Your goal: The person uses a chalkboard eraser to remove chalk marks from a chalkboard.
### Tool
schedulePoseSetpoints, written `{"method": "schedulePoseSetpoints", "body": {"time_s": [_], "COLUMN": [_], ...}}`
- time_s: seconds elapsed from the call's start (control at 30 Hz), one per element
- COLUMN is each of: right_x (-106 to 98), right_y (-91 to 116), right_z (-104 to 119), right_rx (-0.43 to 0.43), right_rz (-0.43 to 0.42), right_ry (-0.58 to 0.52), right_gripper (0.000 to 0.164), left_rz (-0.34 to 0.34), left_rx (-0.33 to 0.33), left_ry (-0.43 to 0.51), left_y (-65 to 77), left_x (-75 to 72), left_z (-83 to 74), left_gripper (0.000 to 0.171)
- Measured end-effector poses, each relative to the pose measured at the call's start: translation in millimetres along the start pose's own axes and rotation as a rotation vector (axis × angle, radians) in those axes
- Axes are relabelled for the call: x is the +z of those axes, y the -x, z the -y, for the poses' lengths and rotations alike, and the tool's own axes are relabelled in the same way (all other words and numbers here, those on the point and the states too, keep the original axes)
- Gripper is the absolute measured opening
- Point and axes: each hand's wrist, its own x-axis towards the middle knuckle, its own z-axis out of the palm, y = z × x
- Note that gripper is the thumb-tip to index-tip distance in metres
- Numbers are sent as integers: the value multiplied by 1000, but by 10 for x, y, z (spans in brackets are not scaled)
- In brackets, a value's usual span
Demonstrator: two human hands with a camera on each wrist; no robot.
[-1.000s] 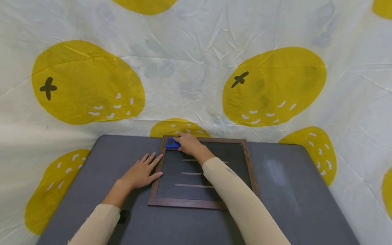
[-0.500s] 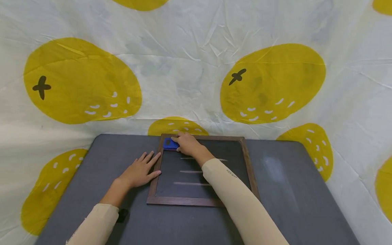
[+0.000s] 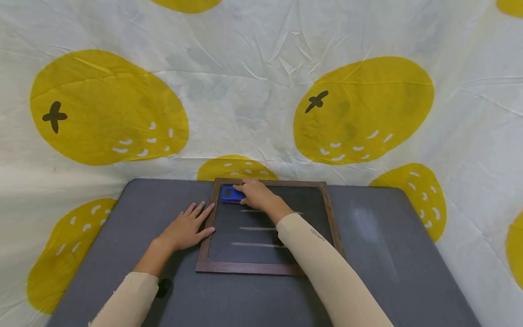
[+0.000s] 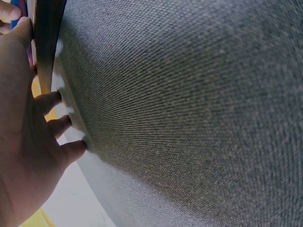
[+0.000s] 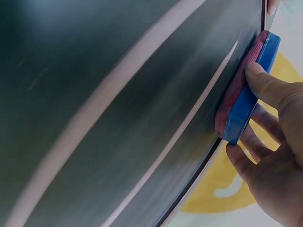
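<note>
A chalkboard [image 3: 253, 252] in a brown wooden frame lies on the grey table, with several pale chalk lines [image 3: 255, 228] across it. My right hand [image 3: 258, 196] grips a blue chalkboard eraser [image 3: 231, 194] by its sides at the board's far left corner. In the right wrist view the reddish felt [image 5: 236, 90] of the eraser faces the board, thumb on one side and fingers on the other. My left hand [image 3: 185, 230] rests with spread, straight fingers at the left side of the frame; its thumb and index fingertip reach the wood.
The grey table [image 3: 408, 254] extends around the board, with a pale smudge [image 3: 366, 225] on its right part. Behind it hangs a white cloth [image 3: 245, 104] printed with large yellow fruit shapes. My right sleeve [image 3: 323, 259] covers part of the board's right side.
The right hand and eraser first sit against the left frame edge, then shift slightly right and toward me. The left hand stays in place on the frame.
</note>
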Motion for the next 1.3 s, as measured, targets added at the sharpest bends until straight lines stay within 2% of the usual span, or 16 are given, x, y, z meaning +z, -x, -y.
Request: {"method": "schedulePoseSetpoints", "body": {"time_s": [0.43,1.0,1.3], "right_x": [28,-22,-28], "right_y": [351,843,1144], "right_z": [-484,-1088,-1415], "right_rx": [36,109,129], "right_rz": [-37,-54,-114], "right_ry": [-86,-137,-158], "right_gripper": [66,65,63], "left_rz": [-22,-9,-19], "left_rx": [17,12,27], "left_ry": [3,20,43], "left_y": [18,36,32], "left_x": [-10,-48,-41], "left_z": [16,-36,2], "left_gripper": [77,77,78]}}
